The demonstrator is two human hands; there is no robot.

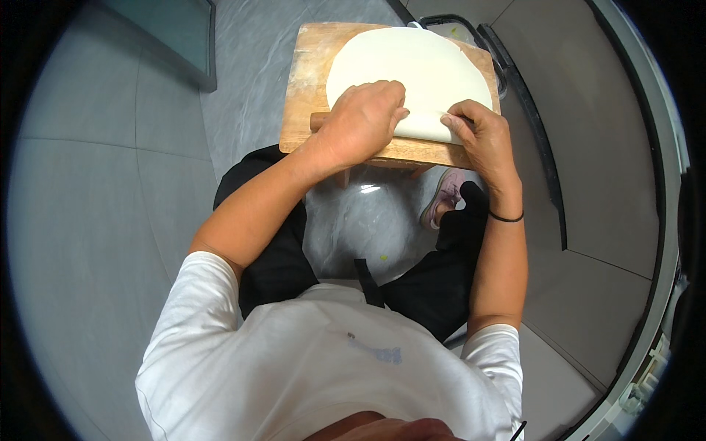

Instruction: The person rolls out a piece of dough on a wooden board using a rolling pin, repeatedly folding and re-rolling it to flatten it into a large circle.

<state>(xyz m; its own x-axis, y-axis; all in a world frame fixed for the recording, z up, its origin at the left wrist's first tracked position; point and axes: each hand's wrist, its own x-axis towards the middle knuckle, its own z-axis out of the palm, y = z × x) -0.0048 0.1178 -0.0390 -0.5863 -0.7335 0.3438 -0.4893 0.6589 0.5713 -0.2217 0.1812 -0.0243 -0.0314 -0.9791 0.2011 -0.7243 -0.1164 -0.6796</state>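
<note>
A large round sheet of dough [411, 69] lies on a wooden board [306, 71] in front of me. Its near edge is wrapped over a wooden rolling pin [318, 122], whose left end sticks out beside my left wrist. My left hand [368, 118] is curled over the wrapped part, left of its middle, with thumb and fingers bent together. At the right, my right hand [482, 132] pinches the dough along the same near edge between thumb and fingers. Most of the pin is hidden by dough and hands.
The board rests on a low wooden stool or table [343, 177] between my knees. Beyond its far right corner is a black-rimmed container [452, 30]. Grey cabinet panels [595, 138] stand at the right, a glass-panelled door or frame [171, 33] at the upper left.
</note>
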